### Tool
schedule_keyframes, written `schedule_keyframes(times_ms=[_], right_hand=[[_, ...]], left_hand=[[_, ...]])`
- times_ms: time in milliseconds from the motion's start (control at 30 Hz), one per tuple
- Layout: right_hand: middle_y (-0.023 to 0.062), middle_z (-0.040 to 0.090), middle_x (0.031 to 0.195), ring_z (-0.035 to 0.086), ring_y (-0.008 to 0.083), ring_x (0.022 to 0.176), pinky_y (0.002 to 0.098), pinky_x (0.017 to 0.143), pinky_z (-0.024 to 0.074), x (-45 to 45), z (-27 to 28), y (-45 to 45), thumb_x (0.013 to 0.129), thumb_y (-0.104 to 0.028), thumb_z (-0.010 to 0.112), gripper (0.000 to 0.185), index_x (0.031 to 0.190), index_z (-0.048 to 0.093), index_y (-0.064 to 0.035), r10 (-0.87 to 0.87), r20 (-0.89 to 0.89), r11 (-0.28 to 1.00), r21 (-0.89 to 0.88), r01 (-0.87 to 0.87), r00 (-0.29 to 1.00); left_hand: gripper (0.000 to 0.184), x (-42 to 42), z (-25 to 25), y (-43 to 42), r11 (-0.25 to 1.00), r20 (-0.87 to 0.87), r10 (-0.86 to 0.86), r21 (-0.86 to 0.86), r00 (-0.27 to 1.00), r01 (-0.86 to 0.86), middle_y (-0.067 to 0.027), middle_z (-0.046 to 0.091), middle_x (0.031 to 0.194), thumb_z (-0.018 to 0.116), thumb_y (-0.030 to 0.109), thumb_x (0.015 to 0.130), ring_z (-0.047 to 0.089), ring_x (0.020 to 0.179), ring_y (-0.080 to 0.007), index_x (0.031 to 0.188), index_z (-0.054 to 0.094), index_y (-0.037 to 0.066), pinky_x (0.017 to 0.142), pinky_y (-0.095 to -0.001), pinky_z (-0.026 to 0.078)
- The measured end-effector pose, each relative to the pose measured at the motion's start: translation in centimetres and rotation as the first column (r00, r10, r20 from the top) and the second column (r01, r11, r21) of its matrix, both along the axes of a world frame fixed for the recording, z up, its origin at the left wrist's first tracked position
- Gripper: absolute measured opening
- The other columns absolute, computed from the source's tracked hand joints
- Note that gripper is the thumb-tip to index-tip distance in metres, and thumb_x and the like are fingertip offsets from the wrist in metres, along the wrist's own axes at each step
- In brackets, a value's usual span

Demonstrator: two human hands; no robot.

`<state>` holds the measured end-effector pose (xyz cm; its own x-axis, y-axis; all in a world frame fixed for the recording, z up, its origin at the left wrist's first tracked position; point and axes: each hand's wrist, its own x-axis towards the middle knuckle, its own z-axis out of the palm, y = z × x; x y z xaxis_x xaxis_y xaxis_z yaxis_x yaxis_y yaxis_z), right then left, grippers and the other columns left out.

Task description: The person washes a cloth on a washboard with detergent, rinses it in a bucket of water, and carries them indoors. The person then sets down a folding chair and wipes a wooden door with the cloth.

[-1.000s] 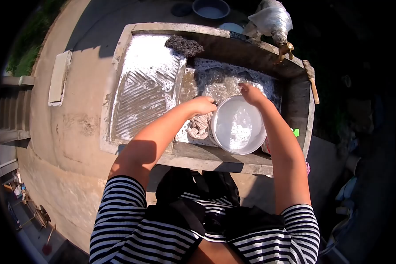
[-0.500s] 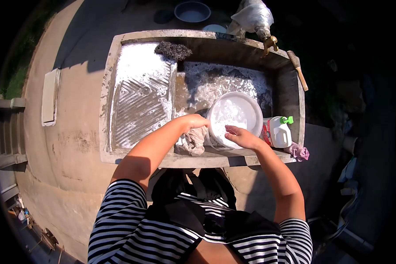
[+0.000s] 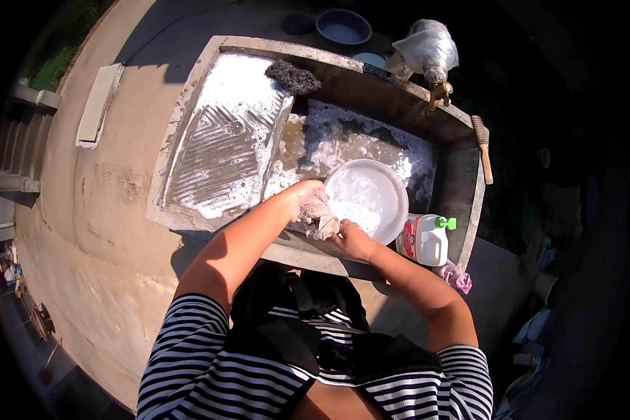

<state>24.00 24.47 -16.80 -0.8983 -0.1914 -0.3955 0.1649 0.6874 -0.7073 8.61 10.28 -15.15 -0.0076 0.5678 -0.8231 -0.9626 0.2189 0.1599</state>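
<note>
Just left of the basin (image 3: 393, 199), a beige cloth (image 3: 320, 218) is clamped in the left hand (image 3: 305, 196) and seemingly touched by the right hand (image 3: 355, 240), whose grip cannot be told.

The basin (image 3: 371, 185) sits in the sink (image 3: 378, 91), bottle (image 3: 427, 241) apparently against its right.

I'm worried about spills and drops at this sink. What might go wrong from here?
The beige cloth, bunched in the left hand, is close beside the basin of sudsy water, so a tug might bump it and slop some out. The bottle is close to the basin's other side and could be knocked if the basin shifts. The brush lies on the rim of the sink, where a nudge might send it off.
</note>
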Motion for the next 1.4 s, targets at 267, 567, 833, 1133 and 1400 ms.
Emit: schedule_keyframes(times_ms=[267,567,833,1133,1400], right_hand=[[0.0039,0.054,0.066,0.052,0.011,0.059,0.0236,0.06,0.0452,-3.7,9.9,6.0,0.095,-0.026,0.044,0.027,0.093,0.054,-0.0016,-0.045,0.651,0.659,-0.55,0.513,0.757],[0.0016,0.056,0.07,0.052,0.0087,0.057,0.0215,0.056,0.0438,-4.6,13.0,12.1,0.089,-0.024,0.054,0.024,0.091,0.059,-0.0011,0.073,0.703,0.966,-0.227,0.126,0.707],[0.0041,0.06,0.072,0.054,0.0093,0.062,0.0214,0.057,0.0422,-7.8,13.2,7.7,0.086,-0.019,0.056,0.018,0.089,0.059,-0.0015,0.038,0.719,0.976,-0.176,0.129,0.694],[-0.0057,0.039,0.052,0.03,0.004,0.041,0.0216,0.039,0.0209,-6.4,14.4,8.7,0.088,-0.022,0.056,0.021,0.078,0.056,-0.0041,-0.226,0.61,0.902,-0.162,0.399,0.759],[-0.007,0.038,0.051,0.026,0.0019,0.038,0.0193,0.036,0.0187,-7.4,21.3,7.3,0.089,-0.022,0.053,0.02,0.079,0.054,-0.0043,-0.293,0.432,0.911,-0.145,0.387,0.853]], left_hand=[[0.032,-0.9,1.0,-1.6,0.997,-0.135,0.029,-0.062,0.99,-0.037,-0.0079,0.062,0.08,0.052,0.027,0.079,0.062,0.076,-0.0231,0.098,0.063,0.004,0.073,-0.0367,0.051],[0.034,2.1,12.5,-16.7,0.556,-0.35,0.785,0.035,0.511,-0.83,-0.0011,0.053,0.07,0.049,0.023,0.086,0.056,0.065,-0.0143,0.111,0.053,0.0,0.062,-0.0299,0.049],[0.03,10.6,9.9,-30.3,0.257,-0.393,0.9,0.133,0.187,-0.957,-0.0041,0.059,0.069,0.049,0.023,0.087,0.058,0.062,-0.0157,0.108,0.053,0.003,0.059,-0.0296,0.05],[0.028,23.0,8.1,-38.2,-0.039,-0.575,0.817,0.028,-0.048,-0.999,-0.0101,0.061,0.073,0.046,0.026,0.087,0.061,0.068,-0.0242,0.101,0.057,0.005,0.064,-0.0355,0.051],[0.024,35.2,0.1,-47.0,-0.236,-0.479,0.853,0.0,-0.207,-0.972,-0.0103,0.062,0.079,0.044,0.027,0.086,0.061,0.071,-0.026,0.091,0.056,0.007,0.065,-0.0367,0.05]])
